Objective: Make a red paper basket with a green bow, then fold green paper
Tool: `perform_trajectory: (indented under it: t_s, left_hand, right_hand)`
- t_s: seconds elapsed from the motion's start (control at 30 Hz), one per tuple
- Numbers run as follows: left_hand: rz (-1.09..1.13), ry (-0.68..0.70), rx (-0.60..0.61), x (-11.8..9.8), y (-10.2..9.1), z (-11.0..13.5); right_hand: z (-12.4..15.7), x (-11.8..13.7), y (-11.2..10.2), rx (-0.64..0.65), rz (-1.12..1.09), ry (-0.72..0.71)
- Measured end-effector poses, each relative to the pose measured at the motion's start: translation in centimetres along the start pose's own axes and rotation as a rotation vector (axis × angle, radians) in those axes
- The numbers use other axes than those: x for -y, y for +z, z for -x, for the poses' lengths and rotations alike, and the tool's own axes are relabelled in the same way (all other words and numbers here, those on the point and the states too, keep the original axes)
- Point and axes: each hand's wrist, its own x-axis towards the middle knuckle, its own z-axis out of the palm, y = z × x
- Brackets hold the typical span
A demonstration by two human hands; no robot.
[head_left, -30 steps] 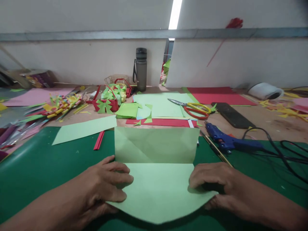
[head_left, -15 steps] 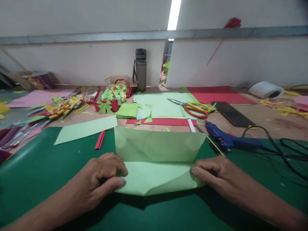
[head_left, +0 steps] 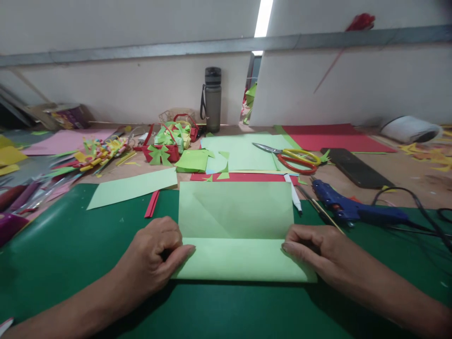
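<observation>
A light green sheet of paper (head_left: 236, 259) is in front of me over a green mat (head_left: 45, 245), creased straight across its middle. Its far half tilts up, while the near half lies flatter towards me. My left hand (head_left: 157, 252) pinches the sheet's left edge close to the crease, thumb on top. At the right edge, my right hand (head_left: 312, 249) grips the paper between thumb and curled fingers. Both hands are closed, with the fingers under the paper hidden.
Beyond the sheet lie scissors (head_left: 296, 157), a white marker (head_left: 294, 195), a blue glue gun (head_left: 353, 205) with its cord, and a phone (head_left: 356, 167). Behind them stands a bottle (head_left: 213, 101). On the left are a red paper basket (head_left: 162, 153), a green strip (head_left: 132, 188) and red strips (head_left: 151, 204).
The near half of the sheet was bent and wavy and is now flat and even. My left thumb has moved further onto the paper. The view has shifted slightly.
</observation>
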Motion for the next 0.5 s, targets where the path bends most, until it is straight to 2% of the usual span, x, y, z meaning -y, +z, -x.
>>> perform_trajectory:
  t_s: [0.2,0.27,0.4,0.5]
  left_hand:
    - [-0.248,0.015,0.014,0.1,-0.5,-0.2]
    - [-0.334,0.057,-0.046,-0.3,-0.8,-0.3]
    - [-0.466,0.296,-0.221,-2.8,-0.3,-0.3]
    - [-0.471,0.439,-0.156,-5.4,1.3,-0.6]
  right_hand:
    - [-0.6,-0.3,1.5,-0.094,0.281,-0.114]
    - [-0.6,-0.5,2.1,-0.123,0.366,-0.145]
    - [-0.6,-0.8,2.6,-0.167,0.463,-0.193]
    - [-0.6,-0.8,2.6,-0.199,0.479,-0.227]
